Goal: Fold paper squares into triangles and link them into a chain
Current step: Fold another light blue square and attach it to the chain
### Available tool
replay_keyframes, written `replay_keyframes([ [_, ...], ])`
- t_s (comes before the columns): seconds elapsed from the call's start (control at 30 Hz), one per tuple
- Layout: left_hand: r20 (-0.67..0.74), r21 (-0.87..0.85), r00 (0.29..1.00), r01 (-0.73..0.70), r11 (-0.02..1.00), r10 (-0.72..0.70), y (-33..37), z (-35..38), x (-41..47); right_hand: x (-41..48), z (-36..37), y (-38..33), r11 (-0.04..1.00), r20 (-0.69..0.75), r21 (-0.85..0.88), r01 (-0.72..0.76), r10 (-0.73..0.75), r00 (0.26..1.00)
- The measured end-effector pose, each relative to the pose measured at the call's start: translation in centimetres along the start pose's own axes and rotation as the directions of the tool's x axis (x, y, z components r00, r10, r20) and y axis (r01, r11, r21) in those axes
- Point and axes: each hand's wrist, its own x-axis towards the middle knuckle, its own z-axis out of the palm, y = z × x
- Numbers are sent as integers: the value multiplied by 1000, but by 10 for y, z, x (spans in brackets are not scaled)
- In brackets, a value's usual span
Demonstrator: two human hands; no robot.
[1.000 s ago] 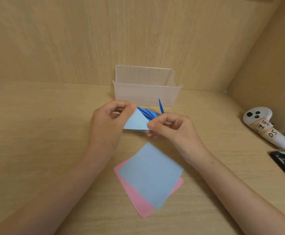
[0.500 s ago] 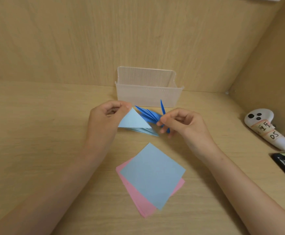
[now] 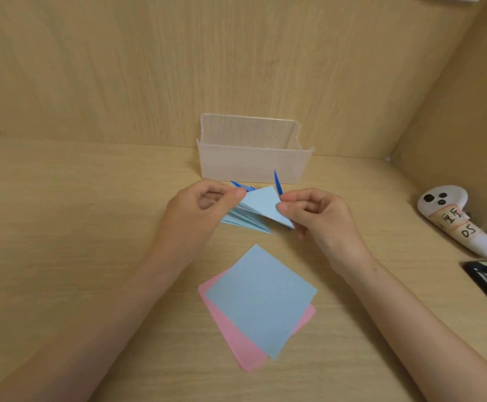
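Parked clear bin (image 3: 253,166) at the back wall, probably for the finished chain. Stacked light blue square (image 3: 261,297) over pink square (image 3: 236,343) nearby, within reach. Pinched folded triangle (image 3: 261,204) above the desk (image 3: 91,227) at opposite corners with thumb and forefinger of left hand (image 3: 195,216) and right hand (image 3: 320,219), apparently to link dark blue pieces (image 3: 277,182) behind.

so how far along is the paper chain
Several folded triangles look linked: the light blue chain, with dark blue tips behind it. The left hand and right hand pinch its top triangle. Left to do: the flat blue square and pink sheets beneath it are unfolded.
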Motion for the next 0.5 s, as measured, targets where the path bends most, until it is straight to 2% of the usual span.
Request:
replay_keyframes([
  [0.1,58,232,998,22,972,-36,-3,-3,0,3,-1,5,998,-39,-68,-10,7,999],
  [0.17,62,285,998,9,958,-28,-4,-4,0,5,-3,5,994,-62,-109,-1,-5,998],
  [0.27,210,332,975,0,943,-73,-5,-4,-4,7,-6,7,986,-62,-168,10,-21,998],
  [0.4,395,481,916,-144,865,-67,-6,1,-13,5,-2,13,947,-26,-317,43,-54,998],
  [0.5,465,516,885,-234,824,-40,-7,5,-16,4,-2,13,913,-67,-402,76,-112,991],
])
